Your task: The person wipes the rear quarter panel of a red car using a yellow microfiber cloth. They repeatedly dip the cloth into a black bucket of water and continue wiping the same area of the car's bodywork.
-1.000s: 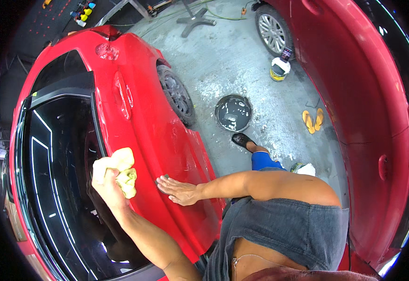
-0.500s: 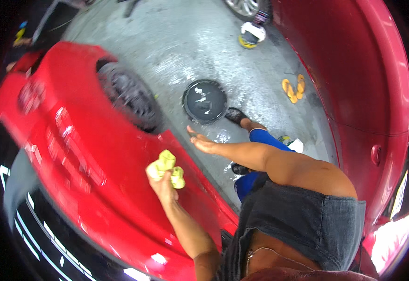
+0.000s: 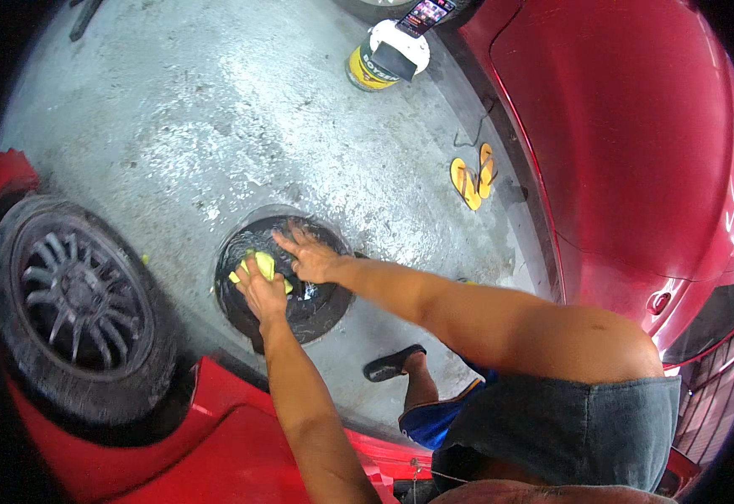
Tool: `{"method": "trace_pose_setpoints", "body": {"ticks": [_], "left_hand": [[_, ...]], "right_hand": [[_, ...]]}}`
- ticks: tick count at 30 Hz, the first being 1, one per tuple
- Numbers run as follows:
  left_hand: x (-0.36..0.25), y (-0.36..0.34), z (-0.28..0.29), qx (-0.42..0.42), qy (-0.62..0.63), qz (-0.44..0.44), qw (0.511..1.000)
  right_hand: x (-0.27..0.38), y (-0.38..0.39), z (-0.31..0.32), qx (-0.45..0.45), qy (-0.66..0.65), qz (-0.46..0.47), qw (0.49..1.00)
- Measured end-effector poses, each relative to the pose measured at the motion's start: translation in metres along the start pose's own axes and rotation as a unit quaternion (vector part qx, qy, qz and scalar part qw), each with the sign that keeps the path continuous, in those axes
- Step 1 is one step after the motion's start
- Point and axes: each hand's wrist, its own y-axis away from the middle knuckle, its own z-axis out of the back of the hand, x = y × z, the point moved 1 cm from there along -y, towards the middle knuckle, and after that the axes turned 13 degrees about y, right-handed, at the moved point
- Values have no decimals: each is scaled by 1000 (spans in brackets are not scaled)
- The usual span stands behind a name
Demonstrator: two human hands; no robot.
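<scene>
Inside the basin [image 3: 327, 319], toward its left half, sits one yellow cloth [image 3: 259, 263], pinched in the left hand [image 3: 262, 291], whose grip is closed around it. Bunched up, the cloth sticks out past the fingers to the basin's far side; its long axis cannot be told. The right hand [image 3: 308, 254] is over the basin's right half, two fingers spread and pointing to the far left; whether its grip holds anything is hidden. The basin, one round dark tub on the floor [image 3: 157, 143], contains water with pale glints.

Well beyond the basin, to the right, stands one yellow-and-white bucket [image 3: 373, 67], its contents hidden, with one phone [image 3: 426, 15] propped on top. Two yellow slippers [image 3: 465, 183] lie right of the basin. Two red cars flank it, one wheel [image 3: 81, 294] near its left.
</scene>
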Motion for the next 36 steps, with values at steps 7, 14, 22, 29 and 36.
{"method": "trace_pose_setpoints", "body": {"ticks": [7, 14, 22, 29, 36], "left_hand": [[166, -79, -107, 89, -312, 82, 942], [14, -24, 1, -47, 246, 62, 966], [-61, 148, 99, 78, 907, 108, 400], [-187, 338, 242, -47, 894, -84, 437], [-247, 452, 453, -286, 623, -154, 711]], "right_hand": [[-14, -37, -9, 39, -99, -103, 989], [-31, 11, -23, -79, 45, 40, 995], [16, 143, 15, -38, -656, -33, 753], [171, 268, 50, -13, -682, 132, 719], [402, 453, 43, -107, -382, 475, 786]]}}
